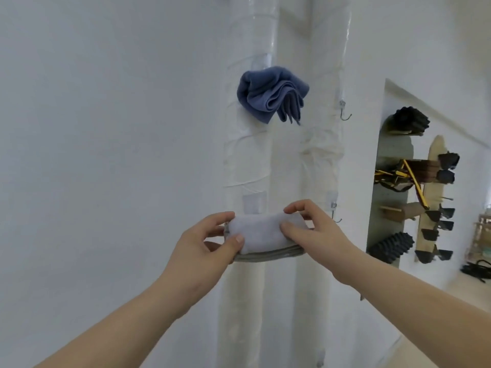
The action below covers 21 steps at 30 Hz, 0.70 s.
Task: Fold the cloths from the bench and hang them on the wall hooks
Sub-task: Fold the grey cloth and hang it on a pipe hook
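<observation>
A folded grey cloth is held up against the white wrapped pipes, between both hands. My left hand pinches its left end and my right hand grips its right end. The cloth sits just below a clear adhesive hook pad on the left pipe, and the hook itself is hidden behind it. A folded blue cloth hangs bunched from an upper hook on the left pipe. Two bare metal hooks show on the right pipe, an upper hook and a lower hook beside my right hand.
Two white wrapped vertical pipes run down a white wall. To the right, an opening shows a rack with black and yellow tools. Black cables lie at the far right edge.
</observation>
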{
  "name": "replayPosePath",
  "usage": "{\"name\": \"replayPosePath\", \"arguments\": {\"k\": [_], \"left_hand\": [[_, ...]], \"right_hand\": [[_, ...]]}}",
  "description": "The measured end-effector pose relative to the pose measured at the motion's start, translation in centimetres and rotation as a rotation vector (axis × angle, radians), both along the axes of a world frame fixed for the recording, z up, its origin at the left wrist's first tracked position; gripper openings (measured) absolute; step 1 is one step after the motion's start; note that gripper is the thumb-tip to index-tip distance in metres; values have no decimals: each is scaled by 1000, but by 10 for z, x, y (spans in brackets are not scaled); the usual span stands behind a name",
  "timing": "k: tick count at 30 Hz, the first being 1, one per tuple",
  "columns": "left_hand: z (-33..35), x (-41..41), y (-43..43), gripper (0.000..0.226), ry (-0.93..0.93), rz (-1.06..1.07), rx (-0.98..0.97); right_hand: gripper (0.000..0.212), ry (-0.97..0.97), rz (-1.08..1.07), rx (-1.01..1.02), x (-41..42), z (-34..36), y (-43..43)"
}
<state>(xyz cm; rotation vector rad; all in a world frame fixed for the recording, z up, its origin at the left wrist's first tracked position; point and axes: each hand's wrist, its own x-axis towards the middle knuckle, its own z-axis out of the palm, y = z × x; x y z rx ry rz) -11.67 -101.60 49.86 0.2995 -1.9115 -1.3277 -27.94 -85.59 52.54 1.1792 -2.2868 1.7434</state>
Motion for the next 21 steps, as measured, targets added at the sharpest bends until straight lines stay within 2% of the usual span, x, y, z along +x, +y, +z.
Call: {"name": "replayPosePath", "arguments": {"k": [3,5,10,13,16,19,21], "left_hand": [[1,-34,-4,37,8,75,-3],[-5,-53,-6,35,7,115,7],[-26,-82,-11,27,7,185,-40],[-41,-91,-14,28,-43,205,-128],[-51,-95,-16,31,-162,301,-345],[-48,-97,-15,21,-154,474,-772],[-48,-97,-15,19,-72,468,-905]], "right_hand": [[14,176,-57,-33,-33,-3,-18],[10,222,-70,-33,-54,-12,-31],[4,134,-28,-49,-91,-30,-53],[14,25,65,-19,-98,-40,-51],[21,-47,138,51,-99,-46,-49],[28,216,64,138,-105,-40,-50],[25,422,24,184,-103,-36,-50]]}}
